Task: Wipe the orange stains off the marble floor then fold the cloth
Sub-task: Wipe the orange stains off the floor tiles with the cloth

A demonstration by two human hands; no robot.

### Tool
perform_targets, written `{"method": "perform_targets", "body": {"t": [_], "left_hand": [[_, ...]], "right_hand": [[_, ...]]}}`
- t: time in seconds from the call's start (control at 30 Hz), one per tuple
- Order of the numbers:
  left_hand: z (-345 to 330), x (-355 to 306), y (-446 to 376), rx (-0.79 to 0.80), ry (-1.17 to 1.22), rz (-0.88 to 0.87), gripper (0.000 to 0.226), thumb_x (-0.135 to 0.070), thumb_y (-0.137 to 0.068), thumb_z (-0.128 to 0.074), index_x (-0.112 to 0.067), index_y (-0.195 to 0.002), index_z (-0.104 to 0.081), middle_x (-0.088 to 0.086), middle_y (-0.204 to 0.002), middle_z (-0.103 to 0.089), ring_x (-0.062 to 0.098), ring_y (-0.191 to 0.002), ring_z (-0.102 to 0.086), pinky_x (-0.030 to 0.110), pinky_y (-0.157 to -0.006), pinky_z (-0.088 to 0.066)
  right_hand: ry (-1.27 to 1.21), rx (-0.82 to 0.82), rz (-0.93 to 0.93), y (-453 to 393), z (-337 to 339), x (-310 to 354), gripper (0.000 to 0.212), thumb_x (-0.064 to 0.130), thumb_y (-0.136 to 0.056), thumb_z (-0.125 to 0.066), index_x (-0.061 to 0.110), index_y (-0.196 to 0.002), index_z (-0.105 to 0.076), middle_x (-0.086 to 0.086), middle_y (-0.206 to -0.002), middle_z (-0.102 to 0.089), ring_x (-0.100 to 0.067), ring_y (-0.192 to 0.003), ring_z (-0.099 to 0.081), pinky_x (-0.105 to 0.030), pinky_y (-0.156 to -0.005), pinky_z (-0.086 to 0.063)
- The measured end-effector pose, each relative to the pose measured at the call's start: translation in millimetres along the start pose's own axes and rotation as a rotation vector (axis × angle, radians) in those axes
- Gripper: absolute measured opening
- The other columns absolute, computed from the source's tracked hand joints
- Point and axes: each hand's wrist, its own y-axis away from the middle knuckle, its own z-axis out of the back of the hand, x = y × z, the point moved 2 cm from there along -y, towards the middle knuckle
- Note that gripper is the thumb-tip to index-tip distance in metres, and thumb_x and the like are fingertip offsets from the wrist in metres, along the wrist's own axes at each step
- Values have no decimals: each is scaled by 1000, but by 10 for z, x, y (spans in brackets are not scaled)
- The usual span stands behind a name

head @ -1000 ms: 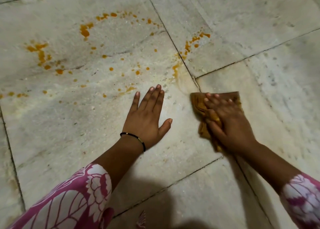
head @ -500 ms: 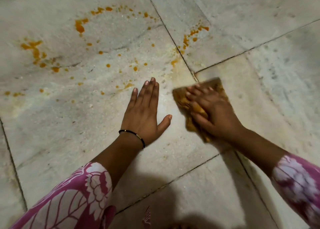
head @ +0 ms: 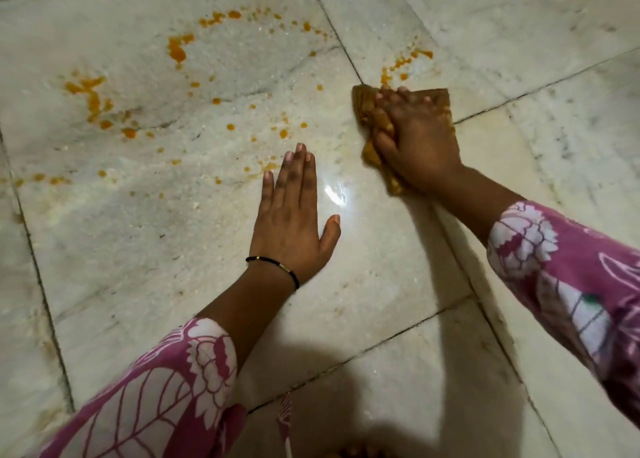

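The right hand (head: 414,135) is pressing down on a bunched-up cloth (head: 367,105). The cloth is brownish orange and looks stained. The fingers (head: 398,97) are closed over it, holding it tight against the marble floor (head: 173,249). Bits of the cloth are sticking out past the fingertips, on the thumb side, and back under the wrist.

The cloth is lying right on the dark line where floor tiles meet. Just past the fingertips, a small bunch of orange stains (head: 401,64) is sitting on the next tile, and the closest spots are touching the cloth's far edge. Many more orange spots (head: 176,50) are spreading out well away on the thumb side of the gripping hand, in a big loose ring of blobs and dots.

The left hand (head: 289,222) is lying flat on the floor with its fingers straight and close together, holding nothing. It is near the cloth but not touching it. A shiny wet patch (head: 334,194) is glinting between the two hands. A thin black bracelet (head: 273,267) is sitting on the left wrist. Both arms are wearing pink sleeves (head: 568,267) with white flowers and leaves.
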Motion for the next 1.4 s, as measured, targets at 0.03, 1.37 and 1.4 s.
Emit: {"method": "perform_targets", "body": {"t": [0.03,1.37,1.4], "left_hand": [[-3,2,2,-2,5,-1,81,-45,-89,-38,-4,-150,-3,12,-159,0,22,-146,2,42,-118,0],[-1,-9,30,91,-78,-138,112,-83,-75,-27,-7,-148,11,7,-155,21,19,-144,16,49,-116,7],[2,-1,33,90,-72,-133,111,-83,-76,-27,-8,-148,12,6,-154,23,19,-144,18,49,-116,8]], "right_hand": [[12,-5,15,51,-6,11,64,41,-88,-36,12,-145,-37,-9,-152,-34,-26,-142,-26,-41,-117,-12],[26,116,138,1189,-113,264,65,48,-92,-24,20,-150,-28,0,-156,-26,-20,-144,-22,-43,-116,-15],[40,101,122,1256,-84,107,65,48,-91,-26,19,-149,-29,-3,-154,-29,-22,-143,-26,-44,-115,-17]]}}
